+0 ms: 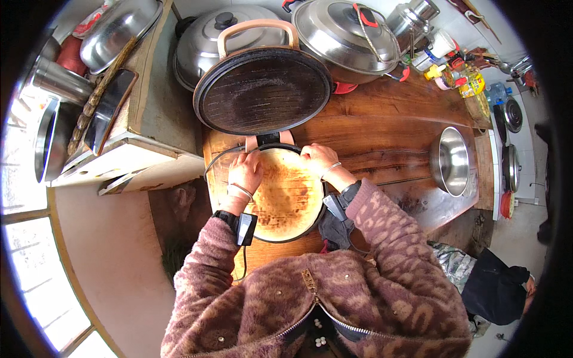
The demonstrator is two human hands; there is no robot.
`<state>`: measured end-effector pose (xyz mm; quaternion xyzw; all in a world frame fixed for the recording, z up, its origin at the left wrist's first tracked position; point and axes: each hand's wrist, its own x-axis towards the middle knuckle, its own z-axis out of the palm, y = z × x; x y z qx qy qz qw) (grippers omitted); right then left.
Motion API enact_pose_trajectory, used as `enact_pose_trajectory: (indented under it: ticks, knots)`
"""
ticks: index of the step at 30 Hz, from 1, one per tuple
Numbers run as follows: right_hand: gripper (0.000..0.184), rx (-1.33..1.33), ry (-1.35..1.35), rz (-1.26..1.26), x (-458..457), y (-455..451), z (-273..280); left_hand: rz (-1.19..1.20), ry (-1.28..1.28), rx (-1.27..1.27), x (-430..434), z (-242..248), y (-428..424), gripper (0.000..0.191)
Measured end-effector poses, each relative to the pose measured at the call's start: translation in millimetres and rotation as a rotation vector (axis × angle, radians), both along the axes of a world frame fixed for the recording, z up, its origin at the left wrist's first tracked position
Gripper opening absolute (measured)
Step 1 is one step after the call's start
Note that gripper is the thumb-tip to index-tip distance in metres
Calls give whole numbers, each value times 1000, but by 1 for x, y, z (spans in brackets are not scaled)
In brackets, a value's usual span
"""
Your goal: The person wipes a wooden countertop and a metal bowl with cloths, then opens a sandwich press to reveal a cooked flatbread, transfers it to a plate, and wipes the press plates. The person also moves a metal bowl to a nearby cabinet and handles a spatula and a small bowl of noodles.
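Observation:
A round flatbread (286, 197), pale with browned patches, lies in the lower plate of an electric griddle (323, 215). The griddle's dark upper plate (264, 91) is raised on its hinge, with a light-coloured handle (257, 27) at the top. My left hand (246, 172) is at the flatbread's far-left edge, fingers bent down onto it. At the far-right edge my right hand (319, 160) has its fingers curled on the bread's rim. Both hands appear to pinch the edge, though the fingertips are partly hidden. The bread still rests in the plate.
Behind the griddle stand two large lidded pots (250, 29). A steel bowl (450, 161) sits on the wooden table (380, 134) at right, with bottles (472, 85) beyond. A cabinet (161, 89) borders the left. A dark cloth (335, 228) lies near the griddle. Another person (492, 286) is at lower right.

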<state>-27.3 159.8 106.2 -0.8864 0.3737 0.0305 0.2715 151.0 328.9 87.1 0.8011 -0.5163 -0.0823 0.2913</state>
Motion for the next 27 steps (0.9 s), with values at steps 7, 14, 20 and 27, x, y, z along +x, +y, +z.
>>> enact_pose_trajectory:
  ticks: [7, 14, 20, 27]
  knots:
    - [24, 133, 33, 75, 5, -8, -2, 82, 279, -151, -11, 21, 46, 29]
    - [26, -92, 64, -3, 23, 23, 21, 171, 418, -183, -28, 10, 99, 30]
    - [33, -269, 138, 206, 40, 38, 20, 197, 436, -125, -57, -2, 137, 31]
    - [39, -162, 361, 192, 63, 40, 21, 238, 527, 82, -75, 5, 157, 39]
